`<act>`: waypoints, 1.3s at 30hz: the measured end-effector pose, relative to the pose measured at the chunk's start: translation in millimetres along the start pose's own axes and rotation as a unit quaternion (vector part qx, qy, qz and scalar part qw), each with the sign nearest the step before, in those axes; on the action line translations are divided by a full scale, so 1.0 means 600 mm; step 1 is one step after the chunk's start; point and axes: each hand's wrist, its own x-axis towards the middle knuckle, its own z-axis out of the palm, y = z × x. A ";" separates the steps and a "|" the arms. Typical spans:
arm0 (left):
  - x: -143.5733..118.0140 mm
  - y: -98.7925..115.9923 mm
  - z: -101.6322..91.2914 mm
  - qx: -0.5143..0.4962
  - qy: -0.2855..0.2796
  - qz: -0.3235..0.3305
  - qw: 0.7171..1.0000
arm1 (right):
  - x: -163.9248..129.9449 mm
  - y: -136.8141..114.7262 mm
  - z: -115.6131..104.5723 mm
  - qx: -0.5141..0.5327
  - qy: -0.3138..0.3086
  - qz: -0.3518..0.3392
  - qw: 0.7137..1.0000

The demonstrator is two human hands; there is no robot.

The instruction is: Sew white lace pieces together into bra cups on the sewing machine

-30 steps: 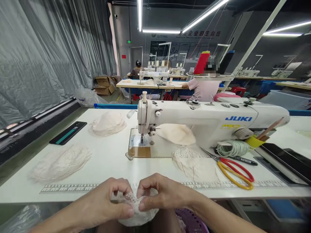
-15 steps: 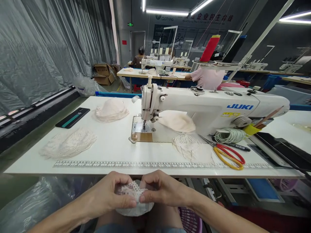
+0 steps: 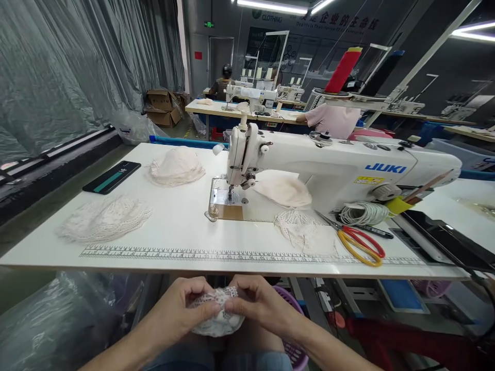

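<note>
1. A white lace piece [image 3: 217, 313] is pinched by the left hand [image 3: 184, 308] and right hand [image 3: 253, 301] — fingertips clenched on its upper edge, apparently to align it.
2. It is held below the sewing table [image 3: 185, 232], over the lap — apart from the sewing machine [image 3: 328, 167].

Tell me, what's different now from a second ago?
Both hands, the left hand and right hand, have dropped from the table edge down to the lap, carrying the lace piece with them. Nothing was let go: both pinch it as before. The sewing machine, scissors and lace piles lie as they did.
</note>
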 end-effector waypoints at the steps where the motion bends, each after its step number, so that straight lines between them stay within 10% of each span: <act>1: 0.001 -0.002 0.001 0.014 0.011 0.005 1.000 | -0.002 0.001 0.000 -0.010 -0.001 0.000 1.000; 13: 0.006 0.007 0.023 0.198 0.037 0.038 0.979 | -0.020 -0.022 0.038 -0.370 0.116 -0.213 0.897; 22: 0.003 0.003 0.027 0.090 -0.020 -0.023 0.995 | -0.030 -0.013 0.028 -0.093 0.065 -0.133 0.985; 28: 0.015 0.002 0.030 0.021 -0.071 -0.062 0.995 | -0.036 0.005 0.023 -0.001 0.067 -0.164 0.984; 33: 0.013 -0.005 0.025 0.025 -0.079 -0.063 0.995 | -0.094 0.060 -0.030 -0.242 0.076 -0.132 0.958; 39: 0.022 -0.018 0.031 0.041 -0.090 -0.050 0.994 | -0.168 0.105 -0.070 -0.531 0.078 0.047 0.843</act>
